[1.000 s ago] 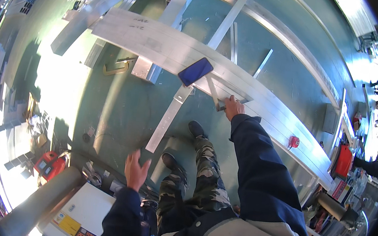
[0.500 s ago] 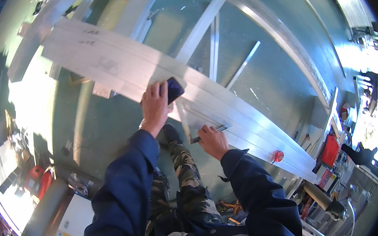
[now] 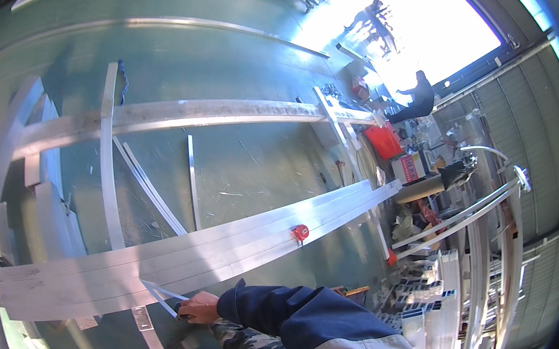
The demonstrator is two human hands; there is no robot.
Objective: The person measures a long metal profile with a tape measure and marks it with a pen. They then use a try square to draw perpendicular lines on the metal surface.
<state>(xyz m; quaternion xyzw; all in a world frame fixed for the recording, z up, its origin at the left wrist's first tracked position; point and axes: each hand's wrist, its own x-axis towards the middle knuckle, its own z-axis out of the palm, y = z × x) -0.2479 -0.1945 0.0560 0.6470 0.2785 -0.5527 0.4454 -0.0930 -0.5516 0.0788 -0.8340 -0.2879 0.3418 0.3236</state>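
Note:
My right hand (image 3: 200,308) is closed round a thin silver V-shaped metal tool (image 3: 164,291) with a dark part by my fingers. Its point reaches over the near edge of several long silver metal profiles (image 3: 214,250), which lie side by side. A red tape measure (image 3: 299,233) sits on these profiles, farther to the right. Pencil-like marks show faintly near their left end. The navy sleeve (image 3: 305,310) of my right arm comes in from the lower right. My left hand is out of the picture.
A long rail (image 3: 197,108) and crosswise bars (image 3: 107,153) support the profiles. Loose strips lie on the green floor (image 3: 253,164). At right stand a red box (image 3: 384,142), a brown roll (image 3: 420,190) and stacked profiles (image 3: 439,292). A person in dark clothes (image 3: 418,97) is near the bright doorway.
My view has swung right and up, bringing the doorway and racks in. My left hand, with a dark phone-like thing, has left the picture. The tape measure stays on the profiles.

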